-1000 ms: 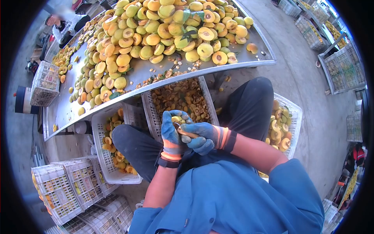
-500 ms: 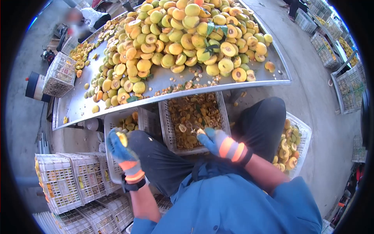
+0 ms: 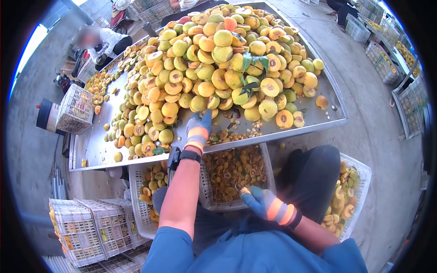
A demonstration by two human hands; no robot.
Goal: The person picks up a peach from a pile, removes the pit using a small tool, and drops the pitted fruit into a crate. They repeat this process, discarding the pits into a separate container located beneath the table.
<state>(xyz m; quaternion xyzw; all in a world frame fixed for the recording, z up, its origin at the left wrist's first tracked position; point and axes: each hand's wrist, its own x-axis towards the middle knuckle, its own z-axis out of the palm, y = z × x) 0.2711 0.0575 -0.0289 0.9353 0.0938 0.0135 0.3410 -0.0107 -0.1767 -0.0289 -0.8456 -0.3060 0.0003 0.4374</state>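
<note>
My left hand, in a blue, grey and orange glove, reaches over the table's front edge. Its fingers stretch out to the lower edge of a heap of halved yellow peaches, with no fruit visible in its grasp. Low over my lap, my right hand wears a matching glove and is closed round a small tool with a tan handle and thin dark tip; most of it is hidden by the fingers. Just beyond that hand, below the table edge, a white crate holds brown-orange fruit scraps and pits.
The metal table has a raised rim. Crates of peach halves stand by my left knee and right leg. Stacked crates are at lower left. Another person sits at the table's far left.
My left hand has moved from beside my left knee, where it held a peach half, up to the heap without it. My right hand stays low, still gripping the small tool. The view has tilted upward.
</note>
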